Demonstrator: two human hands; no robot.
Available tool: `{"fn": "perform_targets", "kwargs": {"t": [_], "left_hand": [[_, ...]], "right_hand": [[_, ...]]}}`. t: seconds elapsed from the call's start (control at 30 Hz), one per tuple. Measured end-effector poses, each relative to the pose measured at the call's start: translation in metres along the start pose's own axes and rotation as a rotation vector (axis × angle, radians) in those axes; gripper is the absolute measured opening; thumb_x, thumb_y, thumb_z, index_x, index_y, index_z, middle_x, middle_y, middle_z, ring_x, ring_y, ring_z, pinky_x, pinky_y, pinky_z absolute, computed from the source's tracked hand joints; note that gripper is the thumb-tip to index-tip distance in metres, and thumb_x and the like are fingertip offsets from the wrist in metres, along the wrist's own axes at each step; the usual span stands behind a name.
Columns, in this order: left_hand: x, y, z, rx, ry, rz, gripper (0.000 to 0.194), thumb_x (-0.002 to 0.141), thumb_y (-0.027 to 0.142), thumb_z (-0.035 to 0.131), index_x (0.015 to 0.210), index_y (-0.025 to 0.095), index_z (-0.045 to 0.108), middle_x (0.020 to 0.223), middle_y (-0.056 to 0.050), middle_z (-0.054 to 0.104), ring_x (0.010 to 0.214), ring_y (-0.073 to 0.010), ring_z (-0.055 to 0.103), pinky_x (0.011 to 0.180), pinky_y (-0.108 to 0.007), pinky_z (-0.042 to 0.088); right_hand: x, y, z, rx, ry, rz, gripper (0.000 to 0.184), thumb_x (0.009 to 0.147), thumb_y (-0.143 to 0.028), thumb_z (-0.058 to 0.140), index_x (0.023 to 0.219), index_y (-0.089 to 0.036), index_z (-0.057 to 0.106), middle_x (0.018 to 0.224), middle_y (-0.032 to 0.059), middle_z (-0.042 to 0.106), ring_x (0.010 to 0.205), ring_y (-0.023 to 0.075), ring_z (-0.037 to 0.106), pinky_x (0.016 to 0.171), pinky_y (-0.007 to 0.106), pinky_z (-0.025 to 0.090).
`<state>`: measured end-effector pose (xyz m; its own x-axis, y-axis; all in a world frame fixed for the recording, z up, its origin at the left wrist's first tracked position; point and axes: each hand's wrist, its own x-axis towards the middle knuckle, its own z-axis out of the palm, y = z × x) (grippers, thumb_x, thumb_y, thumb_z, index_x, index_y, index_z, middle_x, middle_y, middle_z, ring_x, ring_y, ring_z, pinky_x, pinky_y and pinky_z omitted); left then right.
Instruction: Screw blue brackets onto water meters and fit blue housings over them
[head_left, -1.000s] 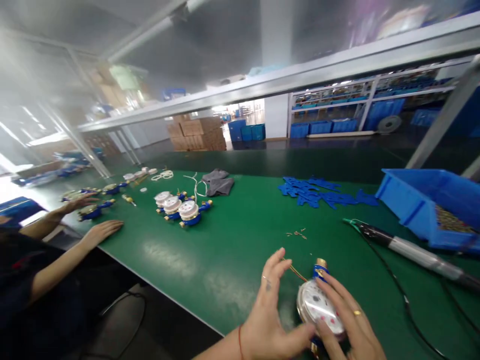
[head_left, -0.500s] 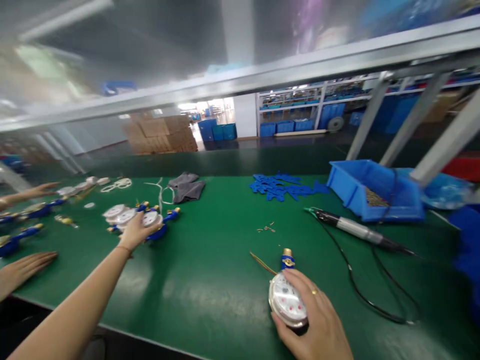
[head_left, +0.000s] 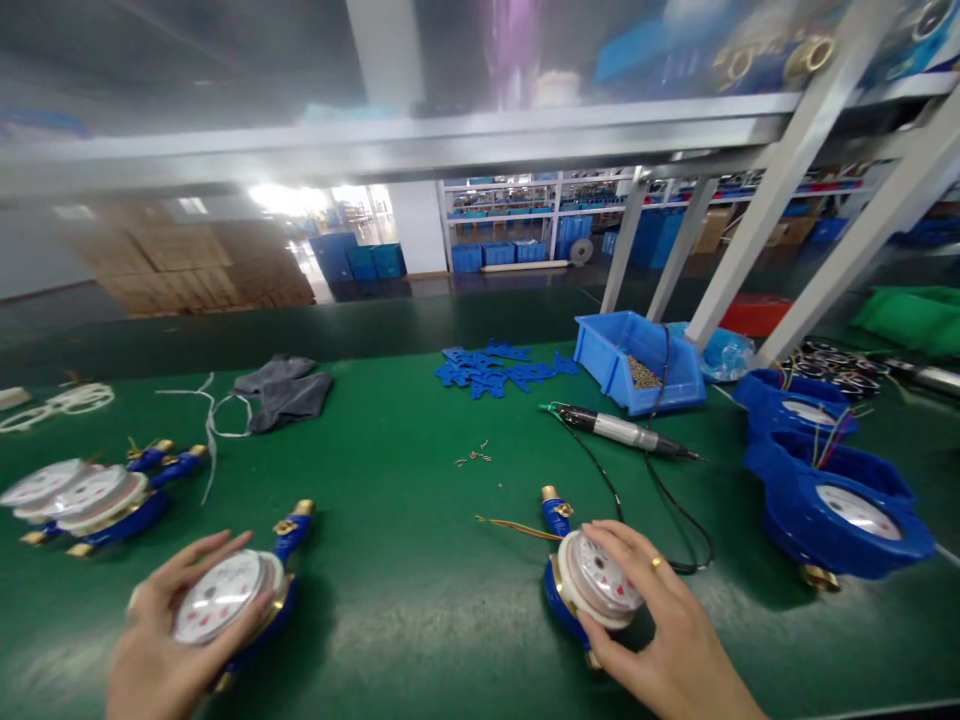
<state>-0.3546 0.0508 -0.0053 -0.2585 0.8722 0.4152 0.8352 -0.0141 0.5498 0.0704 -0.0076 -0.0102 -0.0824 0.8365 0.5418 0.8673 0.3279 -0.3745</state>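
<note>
My left hand (head_left: pixel 157 640) has its fingers curled round the round dial of a water meter (head_left: pixel 225 595) with a blue body and brass pipe ends. Similarly, my right hand (head_left: pixel 671 625) grips the dial of a second water meter (head_left: pixel 596 575), its thumb and fingers on opposite sides. Thin yellowish wires (head_left: pixel 517 527) stick out leftward from that one. Two more water meters (head_left: pixel 101 495) sit close together at the left. Several tiny screws (head_left: pixel 474 457) lie scattered on the green tabletop (head_left: pixel 420 580) between and beyond my hands.
Flat blue plastic pieces (head_left: pixel 480 370) are heaped near a blue bin (head_left: pixel 637 390) holding small brass-coloured parts. A corded electric screwdriver (head_left: pixel 622 430) lies in front. Blue housings with dials (head_left: pixel 840 500) stand right. A grey cloth (head_left: pixel 289 393) and white cord (head_left: pixel 212 430) lie left. Metal posts (head_left: pixel 757 200) rise behind.
My left hand has drawn a water meter away from the group at left and nearer to me. My right hand still holds its meter. The view has swung right.
</note>
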Motion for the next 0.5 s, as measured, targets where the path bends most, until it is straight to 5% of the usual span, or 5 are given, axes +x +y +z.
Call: {"fn": "perform_targets", "kwargs": {"t": [0.13,0.27,0.5], "left_hand": [[-0.058,0.066,0.028,-0.186,0.018,0.129,0.046,0.069,0.051,0.065,0.104,0.024,0.053,0.113,-0.010,0.058,0.107,-0.0346,0.056,0.090,-0.056,0.047],[-0.089,0.125,0.063,-0.397,0.064,0.174,0.044,0.068,0.046,0.067,0.101,0.023,0.048,0.105,-0.011,0.056,0.097,-0.0295,0.059,0.083,-0.046,0.050],[-0.105,0.169,0.102,-0.531,0.064,0.253,0.044,0.069,0.031,0.069,0.104,0.024,0.043,0.104,-0.010,0.052,0.095,-0.0275,0.057,0.081,-0.044,0.049]], "right_hand": [[-0.006,-0.004,-0.001,-0.113,0.060,-0.093,0.050,0.082,-0.026,0.054,0.131,-0.021,0.045,0.128,0.0110,0.047,0.108,0.0258,0.056,0.085,0.037,0.055],[-0.003,-0.001,-0.005,-0.151,0.078,-0.077,0.047,0.082,-0.025,0.052,0.129,-0.019,0.048,0.127,0.0109,0.048,0.107,0.0261,0.056,0.084,0.038,0.055],[0.003,0.008,-0.009,-0.180,0.003,-0.069,0.050,0.081,-0.024,0.049,0.131,-0.020,0.044,0.130,0.0096,0.046,0.112,0.0239,0.053,0.088,0.038,0.054]]}}
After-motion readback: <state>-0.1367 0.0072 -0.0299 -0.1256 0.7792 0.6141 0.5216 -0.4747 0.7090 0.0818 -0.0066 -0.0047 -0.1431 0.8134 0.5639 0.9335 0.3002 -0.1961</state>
